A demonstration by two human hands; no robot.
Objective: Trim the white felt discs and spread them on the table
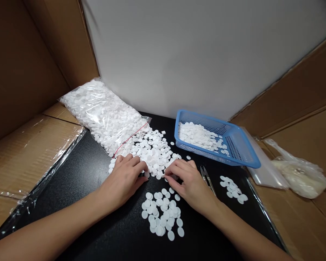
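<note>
A loose heap of small round white discs (152,152) spreads from the mouth of a clear zip bag (103,112), which lies on its side full of the same discs. At the heap's near left edge, my left hand (126,175) has curled fingers, with thumb and forefinger closing at a disc. My right hand (188,181) pinches a disc at the heap's near right edge; its thumb hides part of it. Between my forearms lies a smaller group of flat discs (163,214), some overlapping.
A blue plastic basket (217,154) behind my right hand holds many white discs. Thread snips (208,179) and a few discs (233,189) lie to the right on the black tabletop (97,224). Further right are clear plastic sleeves (266,170) and a tied plastic bag (301,177). Cardboard walls (296,90) stand around.
</note>
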